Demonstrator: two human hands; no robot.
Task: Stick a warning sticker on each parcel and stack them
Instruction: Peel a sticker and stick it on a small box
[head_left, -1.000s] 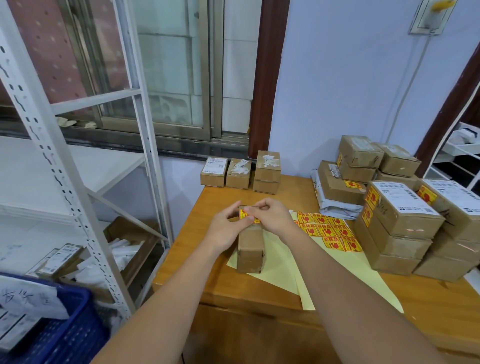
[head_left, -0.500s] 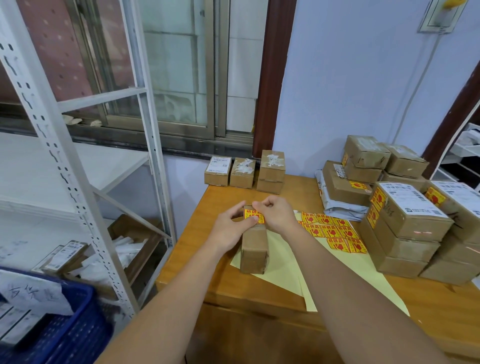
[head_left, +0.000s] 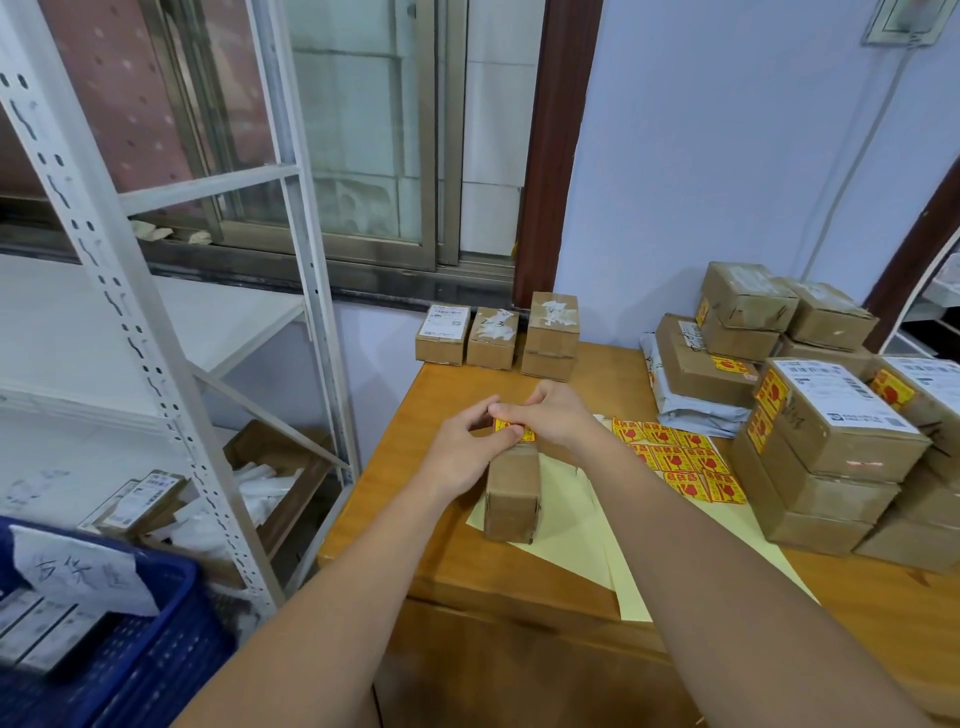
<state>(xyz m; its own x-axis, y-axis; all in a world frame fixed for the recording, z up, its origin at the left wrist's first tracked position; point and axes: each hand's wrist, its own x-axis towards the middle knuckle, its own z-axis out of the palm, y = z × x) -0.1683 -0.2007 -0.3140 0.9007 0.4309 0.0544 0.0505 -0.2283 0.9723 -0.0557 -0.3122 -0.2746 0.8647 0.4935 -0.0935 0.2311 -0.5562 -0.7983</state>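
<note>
Small box (head_left: 492, 338) top: handwritten "2-3"; other labels illegible.

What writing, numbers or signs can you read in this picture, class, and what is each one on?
"2-3", handwritten: middle small box by the window.
Handwritten characters, not legible: paper note on the blue crate.
Red print, blurred: yellow warning sticker on the parcel, and the sticker sheet.
Shipping labels: too small.

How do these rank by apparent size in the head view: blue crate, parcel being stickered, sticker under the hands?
1. blue crate: largest, though cropped and nearest the camera.
2. parcel: clearly smaller.
3. warning sticker: smallest, partly covered by both hands.
</note>
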